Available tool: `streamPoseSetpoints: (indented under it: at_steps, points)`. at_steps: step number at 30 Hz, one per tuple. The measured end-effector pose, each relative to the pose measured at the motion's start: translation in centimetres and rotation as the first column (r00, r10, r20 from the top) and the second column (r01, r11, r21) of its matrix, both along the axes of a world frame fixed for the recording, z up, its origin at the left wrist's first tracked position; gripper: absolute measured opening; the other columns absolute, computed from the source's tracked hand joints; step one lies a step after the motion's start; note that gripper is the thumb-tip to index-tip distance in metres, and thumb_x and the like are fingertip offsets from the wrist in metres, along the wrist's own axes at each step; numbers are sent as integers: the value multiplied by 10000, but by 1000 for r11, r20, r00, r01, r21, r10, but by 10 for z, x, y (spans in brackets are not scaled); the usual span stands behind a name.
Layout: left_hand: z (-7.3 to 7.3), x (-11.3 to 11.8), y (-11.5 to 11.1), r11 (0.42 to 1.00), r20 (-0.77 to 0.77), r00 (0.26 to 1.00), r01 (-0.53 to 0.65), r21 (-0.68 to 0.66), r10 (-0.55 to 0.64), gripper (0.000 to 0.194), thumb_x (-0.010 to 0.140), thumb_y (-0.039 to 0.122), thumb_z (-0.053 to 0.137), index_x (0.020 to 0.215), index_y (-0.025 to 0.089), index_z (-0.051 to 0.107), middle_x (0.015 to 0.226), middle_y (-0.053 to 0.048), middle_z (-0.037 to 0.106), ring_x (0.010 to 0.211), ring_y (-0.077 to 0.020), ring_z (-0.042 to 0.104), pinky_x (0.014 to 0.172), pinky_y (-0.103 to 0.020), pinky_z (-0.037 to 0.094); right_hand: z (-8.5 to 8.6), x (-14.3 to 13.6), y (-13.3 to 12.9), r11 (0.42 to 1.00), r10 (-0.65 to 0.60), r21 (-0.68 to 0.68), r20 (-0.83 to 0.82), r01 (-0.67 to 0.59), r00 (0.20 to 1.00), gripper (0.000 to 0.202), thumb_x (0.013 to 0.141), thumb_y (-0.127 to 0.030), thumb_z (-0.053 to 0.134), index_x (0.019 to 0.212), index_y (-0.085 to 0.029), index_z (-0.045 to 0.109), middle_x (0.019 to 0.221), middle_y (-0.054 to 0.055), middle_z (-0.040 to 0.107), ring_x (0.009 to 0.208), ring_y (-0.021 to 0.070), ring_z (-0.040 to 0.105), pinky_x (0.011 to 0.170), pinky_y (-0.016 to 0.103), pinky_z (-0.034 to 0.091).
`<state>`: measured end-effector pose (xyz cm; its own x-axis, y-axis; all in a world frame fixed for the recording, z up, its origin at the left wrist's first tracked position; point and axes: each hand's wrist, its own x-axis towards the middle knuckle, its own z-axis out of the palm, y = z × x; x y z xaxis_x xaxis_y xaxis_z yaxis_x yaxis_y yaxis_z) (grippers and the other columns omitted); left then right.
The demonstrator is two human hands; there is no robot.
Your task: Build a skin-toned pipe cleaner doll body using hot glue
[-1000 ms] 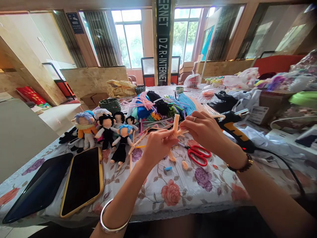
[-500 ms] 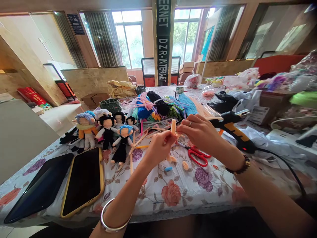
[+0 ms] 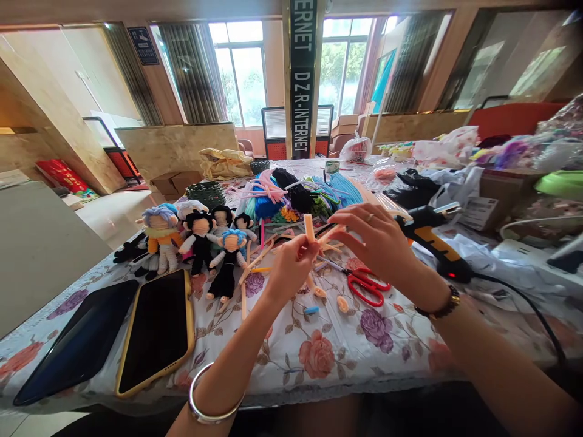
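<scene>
My left hand [image 3: 291, 267] is closed in a pinch on a peach-coloured fuzzy pipe cleaner [image 3: 310, 227], with a folded length standing up above the fingertips. Another stretch of it slants right toward my right hand [image 3: 376, 240]. That hand arches over this end with its fingers apart and a ring on one finger; whether the fingertips touch the strip is hard to see. Below the hands lie small peach curled pieces [image 3: 342, 304], a blue bit [image 3: 311, 310] and red-handled scissors [image 3: 368, 286].
Several yarn-haired dolls [image 3: 200, 241] stand at left, behind a yellow-cased phone [image 3: 157, 334] and a dark tablet-like slab [image 3: 77, 340]. Bundles of coloured pipe cleaners [image 3: 296, 194] pile up behind the hands. At right lies a glue gun [image 3: 435, 243] with a red light and trailing cord.
My right hand has loosened from its pinch near the left fingertips and its fingers have spread. The pipe cleaner in my left hand has shifted slightly left, and its slanting end now shows.
</scene>
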<state>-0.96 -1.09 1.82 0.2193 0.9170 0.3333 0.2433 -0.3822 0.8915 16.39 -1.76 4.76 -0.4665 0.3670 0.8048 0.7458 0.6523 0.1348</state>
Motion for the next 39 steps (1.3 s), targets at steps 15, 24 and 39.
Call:
streamPoseSetpoints:
  at_steps: [15, 24, 39]
  points:
    - [0, -1, -1, 936, 306, 951, 154, -317, -53, 326, 698, 442, 607, 633, 126, 560, 547, 12, 495, 471, -53, 370, 455, -196, 240, -17, -18, 10, 599, 91, -586, -627, -546, 773, 289, 828, -428, 533, 799, -165, 650, 769, 30, 635, 732, 145, 577, 654, 251, 451]
    - [-2, 1, -3, 962, 217, 969, 163, -219, -115, 440, 652, 524, 656, 691, 86, 635, 583, 6, 495, 520, -57, 384, 487, -194, 275, -19, -17, 10, 608, -119, -605, -710, -515, 694, 311, 732, -416, 615, 609, -133, 655, 582, 2, 583, 557, 102, 476, 541, 231, 378]
    - [-7, 7, -4, 996, -122, 990, 59, -60, -66, 314, 800, 376, 480, 605, 135, 533, 523, 10, 508, 459, -74, 439, 438, -191, 299, -20, -16, 8, 670, -200, -703, -478, -237, 855, 306, 740, -353, 555, 569, -111, 631, 502, -10, 485, 512, 87, 390, 478, 227, 265]
